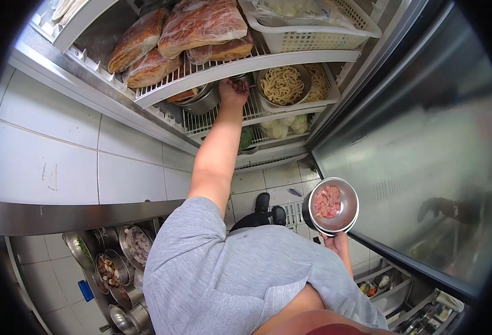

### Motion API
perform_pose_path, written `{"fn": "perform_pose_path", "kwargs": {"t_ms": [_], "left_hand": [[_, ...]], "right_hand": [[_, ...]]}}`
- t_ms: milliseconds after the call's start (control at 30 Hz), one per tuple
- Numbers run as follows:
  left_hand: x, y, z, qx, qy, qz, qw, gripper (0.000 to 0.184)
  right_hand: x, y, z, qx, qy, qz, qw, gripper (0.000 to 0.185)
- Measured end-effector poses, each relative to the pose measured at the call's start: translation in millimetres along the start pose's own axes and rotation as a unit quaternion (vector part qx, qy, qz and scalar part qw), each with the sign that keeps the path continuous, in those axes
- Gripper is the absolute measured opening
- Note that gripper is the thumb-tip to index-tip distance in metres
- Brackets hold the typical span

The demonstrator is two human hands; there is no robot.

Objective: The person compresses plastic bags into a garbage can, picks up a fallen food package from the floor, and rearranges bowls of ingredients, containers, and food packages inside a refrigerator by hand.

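Observation:
My left hand (235, 89) reaches into the open refrigerator, under the upper wire shelf. Its fingers are curled, and what they hold, if anything, is hidden. Just left of it stands a round metal pot (202, 100), and to its right a metal bowl of thick noodles (282, 85). My right hand (334, 241) grips a metal bowl (347, 215) from below, low at my right side. Pieces of raw pink meat (328, 201) lie inside that bowl, which seems stacked in another container.
Large wrapped slabs of meat (201, 25) and a white basket (318, 40) fill the upper shelf. The refrigerator door (419, 156) stands open on the right. Metal bowls of food (136, 245) are at lower left, beside a steel counter edge (78, 219).

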State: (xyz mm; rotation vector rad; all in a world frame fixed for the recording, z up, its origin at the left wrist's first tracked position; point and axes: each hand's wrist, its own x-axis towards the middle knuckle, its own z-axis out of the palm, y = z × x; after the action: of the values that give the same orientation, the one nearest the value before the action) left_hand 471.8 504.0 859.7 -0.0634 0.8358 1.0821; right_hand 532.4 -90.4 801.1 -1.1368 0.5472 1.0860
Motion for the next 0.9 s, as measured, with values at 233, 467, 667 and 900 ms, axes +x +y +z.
{"fn": "perform_pose_path", "kwargs": {"t_ms": [233, 467, 667, 900], "left_hand": [[-15, -2, -19, 0.005, -0.01, -0.018, 1.0, 0.023], [-53, -7, -57, 0.045, -0.002, -0.014, 0.999, 0.026], [-108, 9, -52, 0.05, -0.004, -0.055, 0.997, 0.028], [-95, 20, -61, 0.045, -0.015, -0.086, 0.995, 0.03]], "right_hand": [[0, -1, 11, 0.012, -0.022, 0.007, 1.0, 0.033], [-1, 0, 24, 0.018, 0.019, 0.001, 1.0, 0.033], [1, -3, 27, 0.031, 0.026, 0.006, 0.999, 0.034], [5, -3, 28, 0.026, 0.022, -0.012, 0.999, 0.033]]}}
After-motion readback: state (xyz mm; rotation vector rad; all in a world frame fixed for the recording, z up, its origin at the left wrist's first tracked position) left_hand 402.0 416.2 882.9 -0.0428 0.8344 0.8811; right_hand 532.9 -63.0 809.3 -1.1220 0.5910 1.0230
